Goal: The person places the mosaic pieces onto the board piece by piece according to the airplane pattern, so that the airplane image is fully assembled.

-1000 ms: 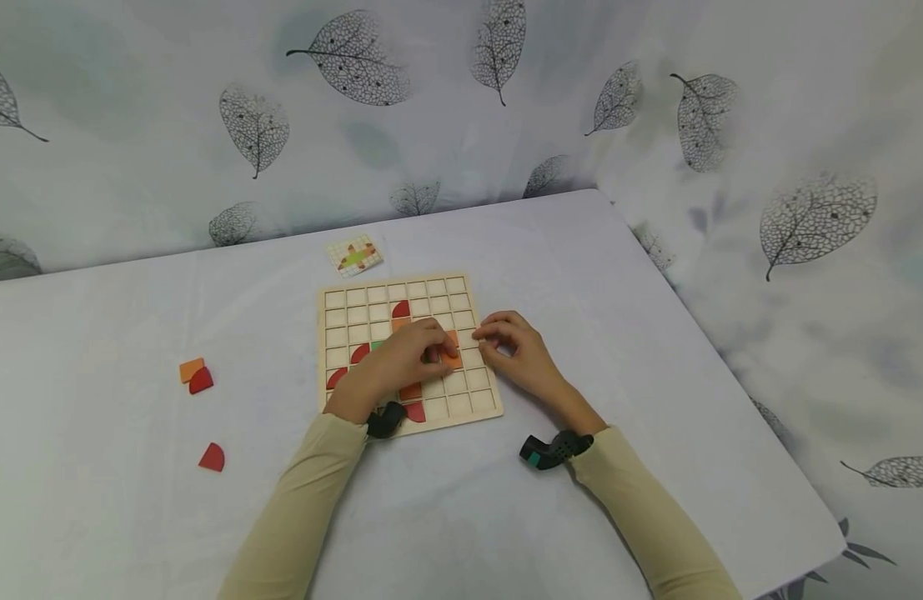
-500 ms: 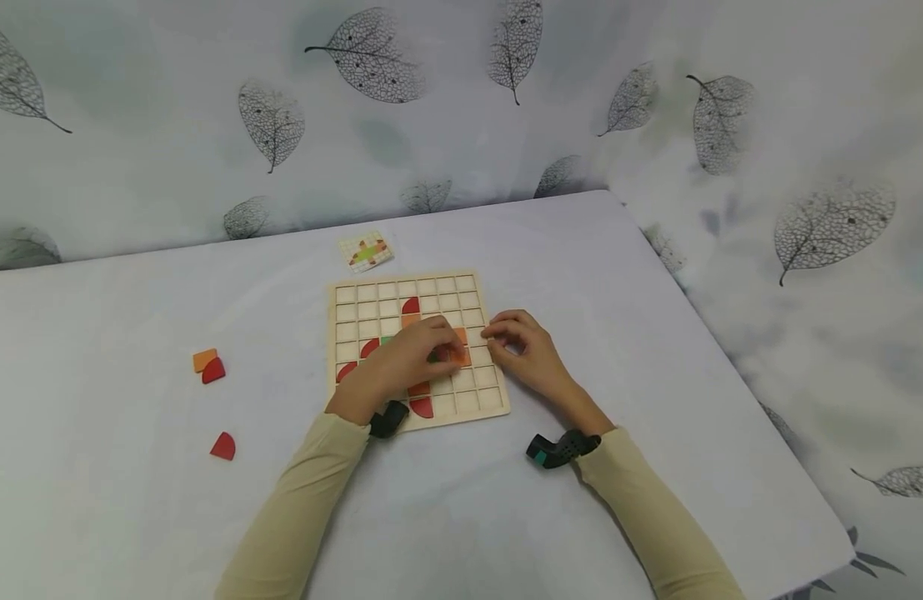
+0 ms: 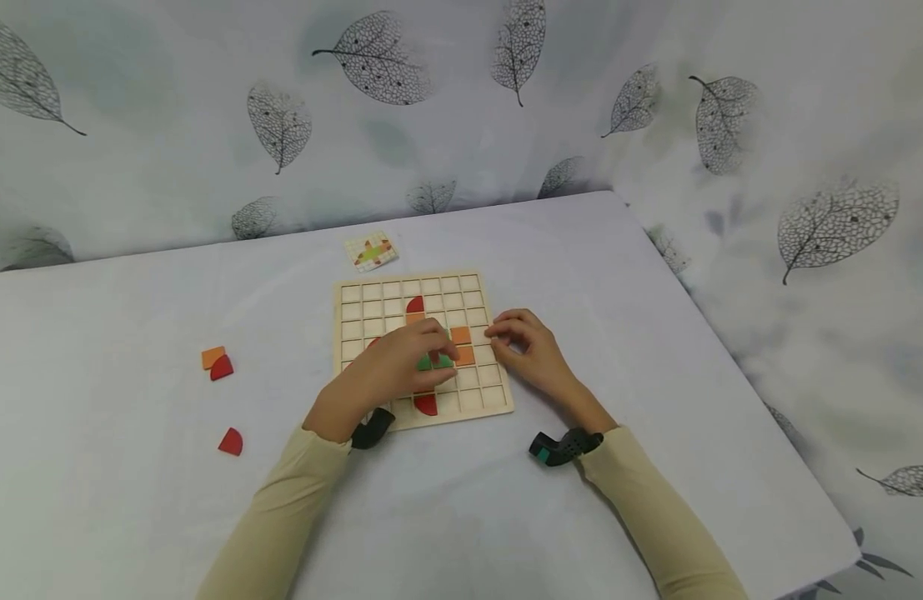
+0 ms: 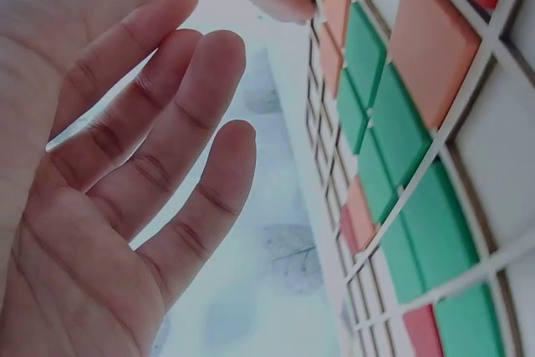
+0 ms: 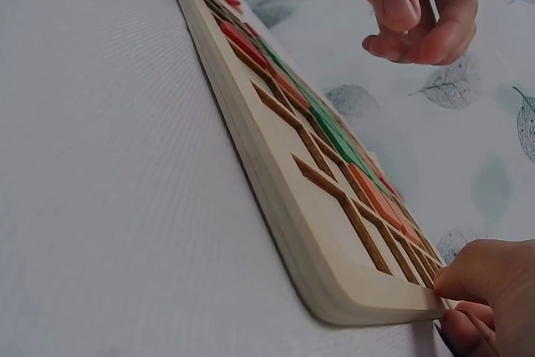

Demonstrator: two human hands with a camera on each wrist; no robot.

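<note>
A square wooden grid board (image 3: 472, 414) lies on the table and bears several red, orange and green tiles. My left hand (image 3: 393, 362) hovers over its middle, fingers loosely spread with nothing between them, hiding part of the pattern. Just right of its fingertips, two orange square tiles (image 3: 464, 356) sit in neighbouring cells. Green tiles (image 4: 401, 123) fill the centre cells in the left wrist view. At the board's right edge, my right hand (image 3: 532, 354) pinches the rim, its thumb (image 5: 468, 273) on top and fingers lower at the side.
Behind the board lies a small pattern card (image 3: 372, 252). To the left are a loose orange square (image 3: 213, 357), a red quarter-circle (image 3: 222, 367) touching it, and another red quarter-circle (image 3: 231, 442) nearer me. White cloth covers the table.
My left hand has let go of the orange tile and drawn back leftward, uncovering both orange squares and some green ones. The right hand stays at the board's edge. The head view has shifted slightly.
</note>
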